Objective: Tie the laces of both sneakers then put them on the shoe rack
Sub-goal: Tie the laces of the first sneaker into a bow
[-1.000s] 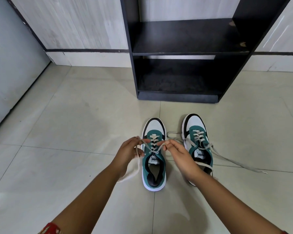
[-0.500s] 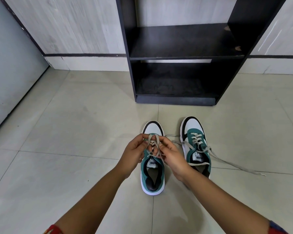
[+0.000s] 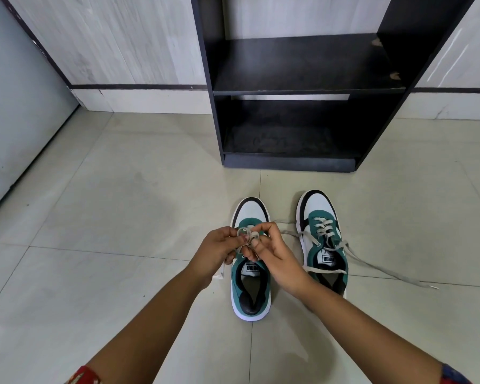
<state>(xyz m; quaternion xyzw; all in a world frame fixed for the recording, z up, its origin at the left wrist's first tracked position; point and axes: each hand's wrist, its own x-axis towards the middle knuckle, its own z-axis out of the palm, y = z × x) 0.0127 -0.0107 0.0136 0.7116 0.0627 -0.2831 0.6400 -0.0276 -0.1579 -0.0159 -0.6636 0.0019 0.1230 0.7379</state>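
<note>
Both hands, left hand (image 3: pixel 219 252) and right hand (image 3: pixel 275 256), pinch the lace (image 3: pixel 247 235) over the left sneaker (image 3: pixel 251 286); the right sneaker (image 3: pixel 323 245) sits at three o'clock, shoe rack (image 3: pixel 288 162) at twelve.

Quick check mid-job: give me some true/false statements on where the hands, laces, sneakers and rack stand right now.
1. Both hands, left hand and right hand, hold the left sneaker's laces. True.
2. The right sneaker is already tied. False: its laces trail loose across the floor.
3. Both sneakers stand on the floor tiles. True.
4. A sneaker sits on the shoe rack. False: its visible shelves are bare.
</note>
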